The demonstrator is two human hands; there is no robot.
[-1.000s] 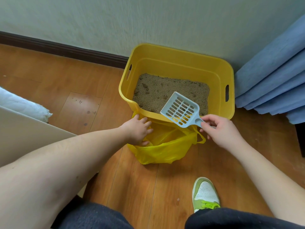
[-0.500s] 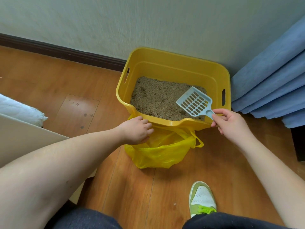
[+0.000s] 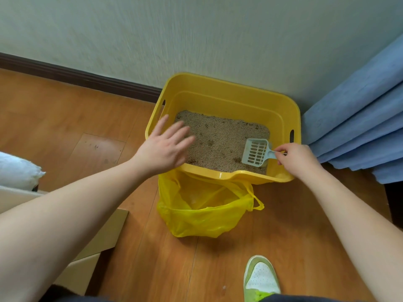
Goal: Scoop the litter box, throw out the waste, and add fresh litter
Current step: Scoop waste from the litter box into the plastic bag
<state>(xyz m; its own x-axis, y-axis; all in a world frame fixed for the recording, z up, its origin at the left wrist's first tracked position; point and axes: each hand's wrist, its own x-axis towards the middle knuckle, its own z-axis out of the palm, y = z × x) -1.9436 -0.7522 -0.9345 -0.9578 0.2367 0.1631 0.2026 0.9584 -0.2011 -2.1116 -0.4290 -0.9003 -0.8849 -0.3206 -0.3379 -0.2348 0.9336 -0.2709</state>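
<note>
Slotted plastic scoop [image 3: 257, 154] on grainy litter [image 3: 220, 138], right hand [image 3: 298, 158] pinching handle

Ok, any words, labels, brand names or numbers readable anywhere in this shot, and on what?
None readable.
Yellow litter box: plain, no label.
Scoop: no marking visible.
Yellow bag: no print visible.
Shoe: no logo legible.
Cardboard: bare.

- Both forearms are bare, with no sleeves, watch or rings showing on the left hand [image 3: 164, 147] or the right hand [image 3: 298, 159].
- Dark grey trousers [image 3: 72, 296] at the bottom edge.
- One shoe [image 3: 261, 279]: white perforated toe, lime-green trim and laces.
</note>
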